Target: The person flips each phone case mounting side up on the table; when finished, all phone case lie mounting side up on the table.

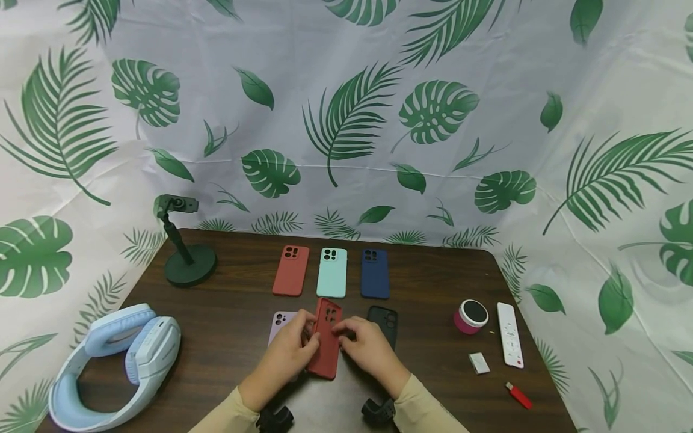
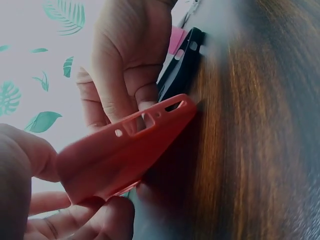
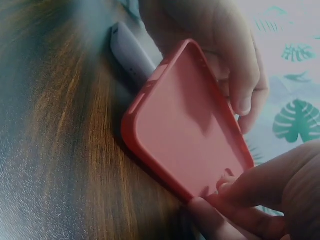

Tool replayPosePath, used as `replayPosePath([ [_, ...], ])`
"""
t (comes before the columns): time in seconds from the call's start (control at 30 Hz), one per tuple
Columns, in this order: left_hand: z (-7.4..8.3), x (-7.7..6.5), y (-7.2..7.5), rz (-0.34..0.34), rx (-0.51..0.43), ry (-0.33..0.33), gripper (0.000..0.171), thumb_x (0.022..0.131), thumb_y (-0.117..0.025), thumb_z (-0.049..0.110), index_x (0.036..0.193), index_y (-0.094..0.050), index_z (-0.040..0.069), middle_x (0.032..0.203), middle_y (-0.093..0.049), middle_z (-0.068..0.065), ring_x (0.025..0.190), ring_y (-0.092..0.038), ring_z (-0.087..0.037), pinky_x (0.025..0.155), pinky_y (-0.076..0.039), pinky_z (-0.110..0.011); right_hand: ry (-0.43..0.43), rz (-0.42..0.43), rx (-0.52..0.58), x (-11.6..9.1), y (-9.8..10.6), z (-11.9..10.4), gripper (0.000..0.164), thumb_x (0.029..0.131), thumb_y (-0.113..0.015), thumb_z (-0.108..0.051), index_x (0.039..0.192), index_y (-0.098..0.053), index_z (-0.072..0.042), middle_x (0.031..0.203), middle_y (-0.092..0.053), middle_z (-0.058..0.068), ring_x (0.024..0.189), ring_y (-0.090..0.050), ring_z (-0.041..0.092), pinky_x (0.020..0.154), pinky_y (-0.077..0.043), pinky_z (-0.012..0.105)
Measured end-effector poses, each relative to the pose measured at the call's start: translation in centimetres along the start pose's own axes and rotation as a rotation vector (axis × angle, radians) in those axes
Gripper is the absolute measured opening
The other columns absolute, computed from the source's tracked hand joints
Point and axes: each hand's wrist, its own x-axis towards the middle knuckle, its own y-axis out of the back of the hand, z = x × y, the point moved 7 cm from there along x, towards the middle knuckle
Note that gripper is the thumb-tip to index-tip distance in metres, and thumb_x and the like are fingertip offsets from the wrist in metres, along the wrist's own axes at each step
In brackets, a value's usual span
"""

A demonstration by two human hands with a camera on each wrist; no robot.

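Between both hands a red phone case [image 1: 326, 349] is held up, its hollow inner side facing me and its camera holes at the far end. My left hand [image 1: 289, 347] grips its left edge, thumb on the rim and fingers behind. With thumb and fingers my right hand [image 1: 373, 347] pinches the right edge near the camera holes; the right wrist view shows the case's bare inside [image 3: 185, 120]. The case's near end stands close over the table. A lilac phone case [image 1: 279, 322] lies partly hidden behind my left hand, a black phone case [image 1: 391, 322] behind my right.
A red case [image 1: 290, 270], a mint case [image 1: 332, 273] and a blue case [image 1: 375, 275] lie in a row behind. Headphones [image 1: 154, 355] and a dark stand [image 1: 190, 264] are left; a round pink-and-white device [image 1: 470, 317], remote [image 1: 510, 334], white block [image 1: 479, 362] and red USB stick [image 1: 518, 395] right.
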Motion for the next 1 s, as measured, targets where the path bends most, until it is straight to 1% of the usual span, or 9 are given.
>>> replayPosePath([
  [0.17,0.3,-0.1,0.2,0.030,0.081,-0.023,0.026,0.092,-0.071,0.012,0.116,-0.063,0.009,0.092,-0.061,0.007,0.073,-0.057,-0.006,0.064,-0.049,-0.020,-0.006,0.022,-0.019,0.0,0.2,0.2,0.021,0.092,-0.072,-0.014,0.111,-0.077,-0.022,0.107,-0.073,-0.008,0.098,-0.068,0.008,0.080,-0.054,0.027],
  [0.3,0.5,-0.1,0.2,0.048,0.152,-0.039,0.025,0.091,-0.072,0.012,0.114,-0.065,0.010,0.096,-0.061,0.006,0.078,-0.056,-0.008,0.066,-0.048,-0.021,-0.017,0.032,-0.016,0.0,0.4,0.3,0.022,0.092,-0.071,-0.013,0.111,-0.077,-0.020,0.107,-0.073,-0.006,0.096,-0.068,0.008,0.078,-0.054,0.027],
  [0.4,0.5,-0.1,0.1,0.053,0.202,-0.050,0.024,0.090,-0.072,0.013,0.113,-0.065,0.011,0.099,-0.061,0.005,0.079,-0.053,-0.007,0.068,-0.047,-0.022,-0.027,0.037,-0.025,0.0,0.6,0.2,0.022,0.091,-0.071,-0.013,0.111,-0.077,-0.020,0.107,-0.073,-0.006,0.099,-0.069,0.010,0.080,-0.056,0.029],
  [0.5,0.6,-0.2,0.1,0.058,0.244,-0.066,0.024,0.089,-0.073,0.014,0.112,-0.066,0.012,0.099,-0.061,0.006,0.081,-0.054,-0.006,0.070,-0.050,-0.024,-0.030,0.039,-0.041,0.0,0.6,0.2,0.023,0.091,-0.071,-0.011,0.112,-0.077,-0.020,0.107,-0.073,-0.006,0.103,-0.069,0.012,0.083,-0.056,0.033],
  [0.6,0.7,-0.2,0.0,0.065,0.282,-0.094,0.022,0.088,-0.074,0.014,0.109,-0.067,0.012,0.099,-0.060,0.007,0.084,-0.056,-0.006,0.073,-0.052,-0.026,-0.037,0.038,-0.047,0.0,0.6,0.4,0.023,0.091,-0.071,-0.010,0.111,-0.077,-0.019,0.108,-0.073,-0.006,0.102,-0.069,0.011,0.082,-0.056,0.032],
  [0.77,1.1,-0.4,0.0,0.076,0.328,-0.145,0.021,0.087,-0.077,0.015,0.107,-0.069,0.012,0.095,-0.058,0.008,0.081,-0.055,-0.006,0.071,-0.052,-0.026,-0.049,0.030,-0.038,0.0,0.7,0.5,0.023,0.091,-0.070,-0.010,0.111,-0.077,-0.019,0.108,-0.072,-0.006,0.092,-0.066,0.007,0.074,-0.053,0.025],
  [0.8,1.1,-0.5,0.0,0.077,0.346,-0.157,0.021,0.087,-0.078,0.015,0.106,-0.070,0.012,0.094,-0.057,0.008,0.080,-0.055,-0.006,0.071,-0.052,-0.026,-0.048,0.027,-0.036,0.0,0.7,0.4,0.023,0.091,-0.070,-0.010,0.112,-0.076,-0.018,0.108,-0.072,-0.005,0.088,-0.066,0.007,0.072,-0.052,0.025],
  [0.87,1.2,-0.5,-0.2,0.077,0.394,-0.183,0.020,0.087,-0.079,0.016,0.105,-0.072,0.012,0.091,-0.057,0.007,0.080,-0.054,-0.008,0.072,-0.052,-0.028,-0.042,0.030,-0.047,0.0,0.9,0.3,0.023,0.092,-0.070,-0.010,0.112,-0.076,-0.018,0.107,-0.072,-0.005,0.087,-0.065,0.006,0.071,-0.052,0.024],
  [1.0,1.2,-0.5,-0.6,0.057,0.489,-0.223,0.020,0.086,-0.081,0.019,0.102,-0.075,0.011,0.088,-0.059,0.006,0.080,-0.051,-0.012,0.073,-0.048,-0.030,-0.029,0.037,-0.084,0.0,1.0,0.2,0.022,0.092,-0.072,-0.012,0.113,-0.076,-0.017,0.107,-0.071,-0.005,0.089,-0.067,0.007,0.072,-0.054,0.025],
])
